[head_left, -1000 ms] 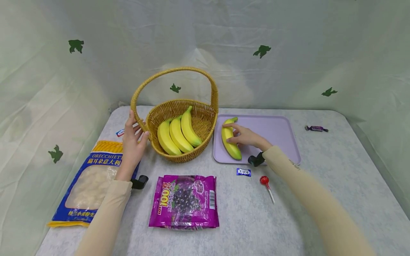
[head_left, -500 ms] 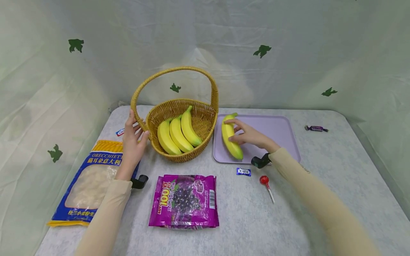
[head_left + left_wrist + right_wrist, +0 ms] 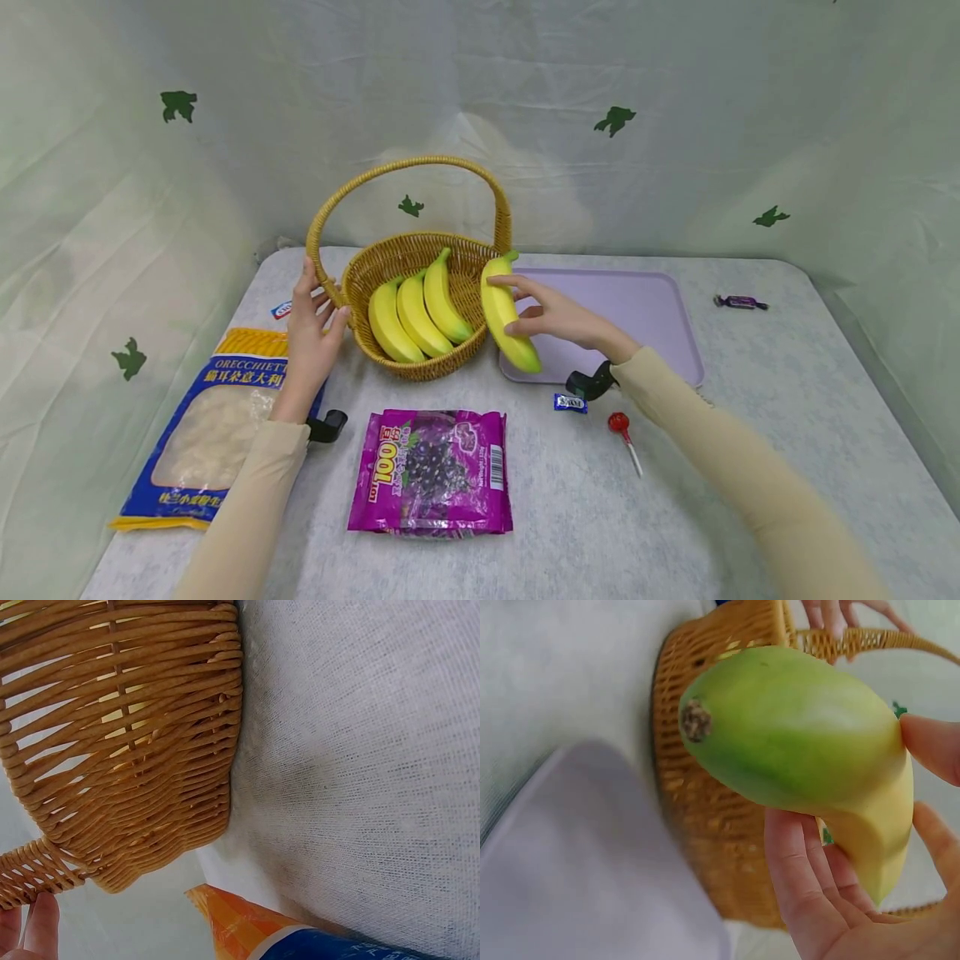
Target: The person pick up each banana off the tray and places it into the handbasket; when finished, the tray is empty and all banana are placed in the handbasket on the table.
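Note:
My right hand grips a yellow banana and holds it in the air beside the right wall of the wicker basket, above the left edge of the lilac tray. In the right wrist view the banana fills the frame, with fingers under it and the basket behind. Three bananas lie in the basket. My left hand holds the base of the basket's handle on its left side. The left wrist view shows the basket's weave and a fingertip at the handle.
A blue and yellow pasta bag lies at the left, and a purple grape-candy bag lies in front. A small blue candy and a red lollipop sit near the tray's front edge. A wrapped sweet lies far right.
My right hand has lifted the banana off the tray and carried it left, up against the basket's right side. The left hand has stayed on the handle.

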`<act>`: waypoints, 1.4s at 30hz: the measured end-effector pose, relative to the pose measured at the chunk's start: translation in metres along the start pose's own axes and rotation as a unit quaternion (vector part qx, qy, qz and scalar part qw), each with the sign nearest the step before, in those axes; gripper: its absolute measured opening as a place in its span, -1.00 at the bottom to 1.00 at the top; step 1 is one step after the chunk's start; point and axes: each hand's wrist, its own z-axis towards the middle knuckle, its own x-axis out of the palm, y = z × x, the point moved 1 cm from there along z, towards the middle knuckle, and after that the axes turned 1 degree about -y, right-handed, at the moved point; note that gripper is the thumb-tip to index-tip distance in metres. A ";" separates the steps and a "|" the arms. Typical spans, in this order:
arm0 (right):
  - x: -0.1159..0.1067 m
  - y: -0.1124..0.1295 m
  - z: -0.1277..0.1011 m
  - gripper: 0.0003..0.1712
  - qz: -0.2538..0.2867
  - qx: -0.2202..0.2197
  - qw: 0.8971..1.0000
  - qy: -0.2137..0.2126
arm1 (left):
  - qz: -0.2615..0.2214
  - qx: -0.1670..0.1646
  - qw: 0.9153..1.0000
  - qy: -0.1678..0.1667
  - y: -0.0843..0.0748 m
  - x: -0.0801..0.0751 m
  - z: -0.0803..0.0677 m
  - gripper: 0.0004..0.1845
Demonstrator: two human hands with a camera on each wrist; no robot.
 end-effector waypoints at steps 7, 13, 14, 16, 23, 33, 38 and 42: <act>0.010 0.010 0.018 -0.21 -0.022 -0.032 0.999 0.012 | 0.003 -0.004 1.000 0.000 -0.001 0.000 0.000 -0.15; 0.014 0.017 0.036 -0.23 -0.021 -0.044 0.999 0.003 | 0.001 -0.007 1.000 0.001 0.000 0.001 0.000 -0.14; 0.014 0.018 0.039 -0.23 -0.021 -0.043 0.999 0.000 | 0.002 -0.006 1.000 0.000 0.000 0.001 0.000 -0.14; 0.014 0.019 0.045 -0.23 -0.018 -0.041 0.999 -0.006 | 0.001 -0.002 1.000 0.000 0.001 0.000 0.000 -0.15; 0.013 0.018 0.066 -0.23 -0.006 -0.032 0.999 -0.015 | 0.000 0.005 1.000 -0.002 0.001 0.000 0.000 -0.14; 0.013 0.023 0.090 -0.27 -0.002 0.006 0.999 -0.039 | 0.006 0.003 1.000 -0.003 -0.001 0.001 -0.002 -0.13; 0.013 0.024 0.094 -0.30 -0.041 0.027 0.998 -0.032 | 0.005 0.001 1.000 -0.003 -0.001 0.002 -0.001 -0.14; 0.014 0.023 0.096 -0.33 -0.094 0.040 0.995 -0.021 | 0.004 0.001 1.000 -0.003 -0.001 0.001 -0.001 -0.16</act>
